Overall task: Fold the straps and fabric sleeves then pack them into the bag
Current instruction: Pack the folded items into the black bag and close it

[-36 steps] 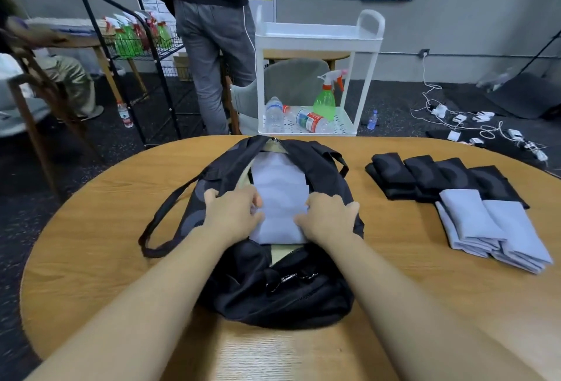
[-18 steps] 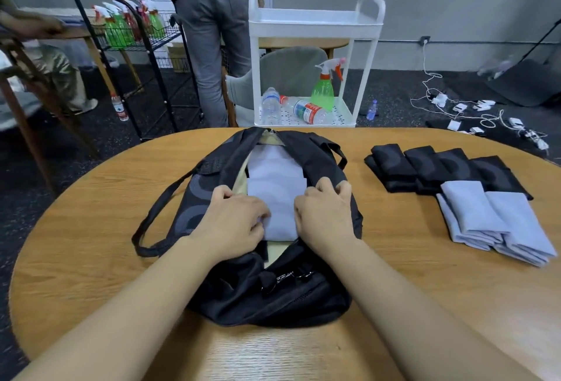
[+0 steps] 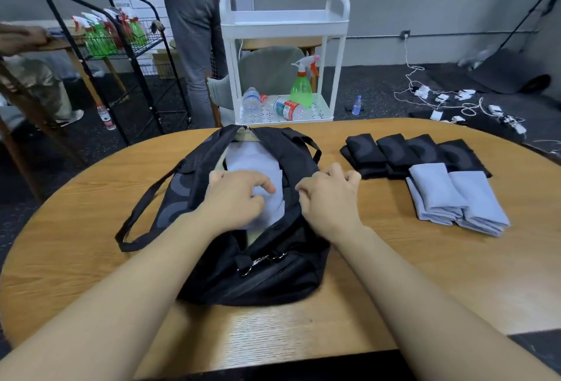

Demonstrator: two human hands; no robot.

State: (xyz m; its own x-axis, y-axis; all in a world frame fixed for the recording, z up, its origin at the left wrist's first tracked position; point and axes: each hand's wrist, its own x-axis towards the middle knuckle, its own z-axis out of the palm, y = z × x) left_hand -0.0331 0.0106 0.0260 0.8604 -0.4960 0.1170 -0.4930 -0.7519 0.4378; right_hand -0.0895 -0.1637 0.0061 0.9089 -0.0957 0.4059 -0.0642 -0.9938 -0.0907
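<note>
While an open black bag (image 3: 258, 271) lies at the frame's centre on a wooden table (image 3: 425, 274), the left hand (image 3: 235, 201) rests with loosely bent fingers on pale folded sleeves (image 3: 252, 159) inside it. The right hand (image 3: 329, 198) seems to grip the bag's edge. More folded pieces (image 3: 455, 198) lie at right.
</note>
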